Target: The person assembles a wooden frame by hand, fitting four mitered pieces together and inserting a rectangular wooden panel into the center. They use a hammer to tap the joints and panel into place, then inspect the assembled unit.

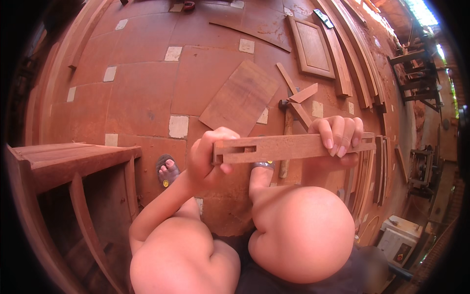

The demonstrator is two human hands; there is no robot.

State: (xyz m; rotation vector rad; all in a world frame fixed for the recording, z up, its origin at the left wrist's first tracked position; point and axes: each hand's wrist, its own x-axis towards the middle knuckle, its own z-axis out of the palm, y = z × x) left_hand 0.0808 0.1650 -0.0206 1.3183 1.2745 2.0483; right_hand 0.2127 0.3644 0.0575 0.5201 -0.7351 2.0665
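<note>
Across the space above my knees I hold a reddish-brown wooden rail (286,148) level, with slots cut into both of its ends. My left hand (204,153) is closed round the left end, beside a slot there. Near the right end my right hand (338,139) grips the rail, its fingers over the top and the thumb underneath. On the floor beyond lies a flat wooden panel (240,95). A hammer (287,132) with a wooden handle rests right of the panel, partly hidden behind the rail. Short wooden pieces (303,93) lie at its head.
At left stands a wooden frame (78,166) like a cabinet. A framed panel door (312,46) and long boards (342,68) lie at the far right, with a small green-white object (323,18) on them. A white box (399,240) sits at lower right. More planks (83,36) line the far left.
</note>
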